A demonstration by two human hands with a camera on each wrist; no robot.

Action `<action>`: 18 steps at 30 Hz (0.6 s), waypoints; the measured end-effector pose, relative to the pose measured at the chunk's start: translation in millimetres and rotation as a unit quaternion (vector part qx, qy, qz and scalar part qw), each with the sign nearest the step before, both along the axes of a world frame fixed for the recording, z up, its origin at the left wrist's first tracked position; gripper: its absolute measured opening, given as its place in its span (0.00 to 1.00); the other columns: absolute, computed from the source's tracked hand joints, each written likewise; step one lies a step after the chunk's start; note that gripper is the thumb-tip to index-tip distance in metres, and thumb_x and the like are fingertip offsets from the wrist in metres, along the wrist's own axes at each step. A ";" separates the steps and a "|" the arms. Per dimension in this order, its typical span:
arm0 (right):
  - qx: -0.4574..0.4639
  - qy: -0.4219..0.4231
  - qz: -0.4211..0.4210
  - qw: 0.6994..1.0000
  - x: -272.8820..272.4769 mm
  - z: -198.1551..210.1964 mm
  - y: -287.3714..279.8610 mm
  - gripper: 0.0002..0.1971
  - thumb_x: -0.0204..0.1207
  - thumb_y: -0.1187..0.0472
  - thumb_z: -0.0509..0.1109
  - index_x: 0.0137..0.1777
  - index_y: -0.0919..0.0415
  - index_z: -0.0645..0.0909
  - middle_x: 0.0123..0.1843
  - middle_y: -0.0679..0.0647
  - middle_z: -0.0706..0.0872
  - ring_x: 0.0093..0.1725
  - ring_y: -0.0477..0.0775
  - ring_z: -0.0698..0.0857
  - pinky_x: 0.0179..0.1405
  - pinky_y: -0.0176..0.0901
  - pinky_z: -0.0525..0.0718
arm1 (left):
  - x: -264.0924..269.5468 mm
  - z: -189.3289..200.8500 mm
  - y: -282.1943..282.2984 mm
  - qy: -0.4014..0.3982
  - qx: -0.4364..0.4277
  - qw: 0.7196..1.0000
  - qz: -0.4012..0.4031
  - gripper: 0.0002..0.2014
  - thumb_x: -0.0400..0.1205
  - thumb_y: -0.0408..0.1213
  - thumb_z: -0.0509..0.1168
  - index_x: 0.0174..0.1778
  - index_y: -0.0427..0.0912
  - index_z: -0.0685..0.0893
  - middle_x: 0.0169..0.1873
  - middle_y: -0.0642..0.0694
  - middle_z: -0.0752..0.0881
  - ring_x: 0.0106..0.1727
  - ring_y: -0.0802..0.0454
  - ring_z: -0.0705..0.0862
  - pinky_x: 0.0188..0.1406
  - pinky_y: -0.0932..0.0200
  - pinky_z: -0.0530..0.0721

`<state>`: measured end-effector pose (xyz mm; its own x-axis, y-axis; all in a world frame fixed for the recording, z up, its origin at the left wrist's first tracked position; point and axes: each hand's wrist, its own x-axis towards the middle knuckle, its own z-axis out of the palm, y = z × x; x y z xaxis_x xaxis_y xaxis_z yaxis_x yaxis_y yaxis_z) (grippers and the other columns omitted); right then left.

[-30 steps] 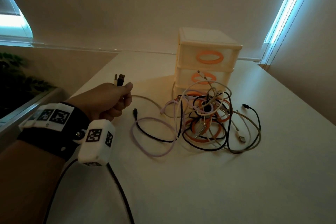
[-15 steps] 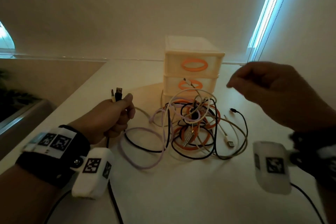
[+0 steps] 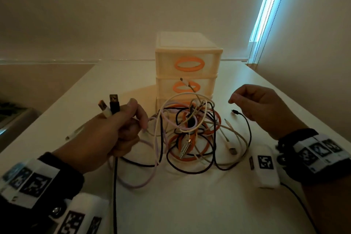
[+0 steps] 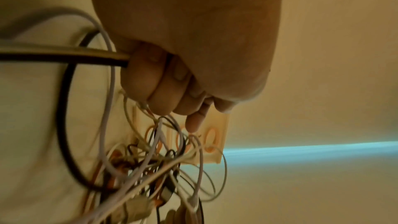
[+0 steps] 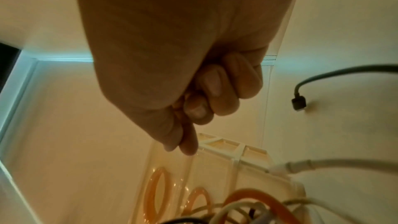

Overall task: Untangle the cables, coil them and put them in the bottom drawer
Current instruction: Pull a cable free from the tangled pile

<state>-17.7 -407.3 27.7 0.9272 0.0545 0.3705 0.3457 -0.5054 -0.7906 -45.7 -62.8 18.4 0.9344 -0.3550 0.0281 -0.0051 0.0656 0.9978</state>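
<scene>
A tangle of cables (image 3: 191,129) in black, white, lilac and orange lies on the white table in front of a cream drawer unit (image 3: 188,59) with orange handles. The pile hides most of the bottom drawer (image 3: 160,103). My left hand (image 3: 131,119) is left of the pile and grips a black USB plug (image 3: 114,103) and a white USB plug (image 3: 104,110); their cords run out below the fist (image 4: 172,91). My right hand (image 3: 252,104) hovers right of the pile with fingers curled (image 5: 204,105) and holds nothing. Just below it lies a black cable end (image 3: 235,112).
A loose white cable end (image 3: 74,134) lies on the table left of my left hand. The table edge drops off on the left toward a dark planter (image 3: 11,118). A wall and a bright window blind (image 3: 266,5) close off the right side.
My right hand has come into view and dropped lower, to the right of the tangle. My left hand still grips the two plugs, and the view has swung to centre on the drawers.
</scene>
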 end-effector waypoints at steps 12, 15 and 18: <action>-0.019 0.053 0.187 0.981 -14.6 -3.1 48.7 0.24 0.61 0.44 0.85 0.54 0.47 0.80 0.42 0.64 0.83 0.42 0.72 0.86 0.48 0.69 0.91 | -15.1 -5.5 -19.5 -0.066 0.151 0.984 -0.063 0.26 0.82 0.69 0.57 0.49 0.52 0.91 0.28 0.36 0.55 0.26 0.45 0.52 0.25 0.52 0.55; -0.019 0.048 0.188 0.981 -15.7 -2.4 50.5 0.26 0.62 0.45 0.84 0.57 0.45 0.78 0.40 0.57 0.83 0.37 0.68 0.86 0.45 0.71 0.89 | -13.2 -5.7 -22.5 -0.084 0.182 0.979 -0.046 0.25 0.85 0.62 0.58 0.53 0.41 0.85 0.28 0.34 0.59 0.24 0.48 0.56 0.23 0.55 0.56; -0.010 0.047 0.203 0.978 -16.4 -2.5 51.5 0.33 0.65 0.38 0.82 0.69 0.38 0.76 0.44 0.53 0.82 0.42 0.69 0.89 0.48 0.74 0.88 | -12.1 -7.6 -24.5 -0.096 0.198 0.974 -0.053 0.30 0.84 0.63 0.61 0.55 0.35 0.82 0.29 0.34 0.59 0.23 0.50 0.57 0.20 0.60 0.58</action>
<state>-34.1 -355.8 25.1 0.8577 0.4316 0.2794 0.4468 -0.3566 -0.8205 -57.8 -87.2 10.8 0.8833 -0.4671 0.0392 -0.2074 -0.3144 0.9264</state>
